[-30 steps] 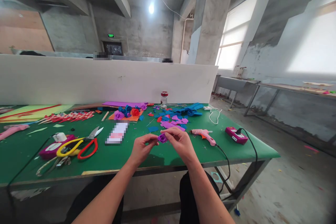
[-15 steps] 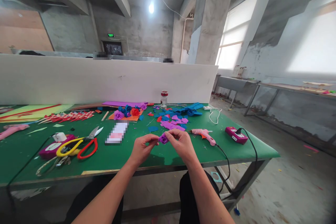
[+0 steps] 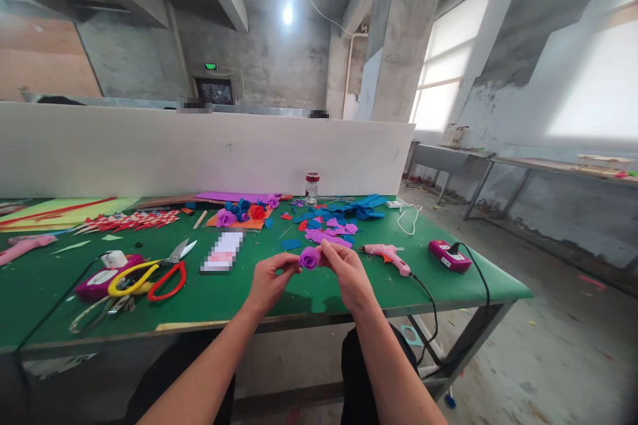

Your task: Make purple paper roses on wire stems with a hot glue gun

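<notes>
A small purple paper rose (image 3: 310, 257) is held up above the front edge of the green tabletop (image 3: 279, 302), approx. at the ctr, between both hands. It is pinched from its left by the L hand (image 3: 269, 282), whose fingers (image 3: 290, 265) are closed narrowly on its lower side. It is gripped from its right by the R hand (image 3: 349, 272), whose fingers (image 3: 331, 253) are pressed to the petals.

Vs. 1 s ago, the rose has been lifted a little and turned, so its rolled open face is now seen toward the camera. The R fingers, which were arched over the top of it, have been drawn back to its side, so more of the bloom is shown. The L hand is hardly shifted.

Everything else on the tabletop is unchanged. A pink glue gun (image 3: 386, 254) is laid just right of the R hand, w/ a pink power box (image 3: 448, 256) and black cord further right. Loose purple and blue petals (image 3: 329, 235) are scattered behind the hands, near finished roses (image 3: 239, 213) and a small jar (image 3: 312, 188). Yellow- and red-handled scissors (image 3: 154, 272) are laid well to the left.
</notes>
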The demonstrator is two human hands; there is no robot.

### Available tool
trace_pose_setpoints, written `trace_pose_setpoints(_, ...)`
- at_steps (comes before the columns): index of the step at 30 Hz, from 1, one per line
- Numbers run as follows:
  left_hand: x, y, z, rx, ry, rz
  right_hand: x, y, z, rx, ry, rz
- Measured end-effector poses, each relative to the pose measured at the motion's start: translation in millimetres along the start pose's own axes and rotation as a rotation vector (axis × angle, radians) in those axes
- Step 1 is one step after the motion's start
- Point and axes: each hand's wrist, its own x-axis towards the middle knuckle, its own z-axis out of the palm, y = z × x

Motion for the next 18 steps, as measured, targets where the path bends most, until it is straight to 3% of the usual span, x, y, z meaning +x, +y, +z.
trace_pose_setpoints(9,0.0,-1.5,-0.3,-0.039,0.044,-0.038,-0.3,0.9,0.4,-0.066,0.003,-0.029)
trace_pose_setpoints(18,-0.7,-4.2,2.2,-0.110,-0.008,-0.066,2.6,5.1,0.2,-0.108,-0.001,-0.039)
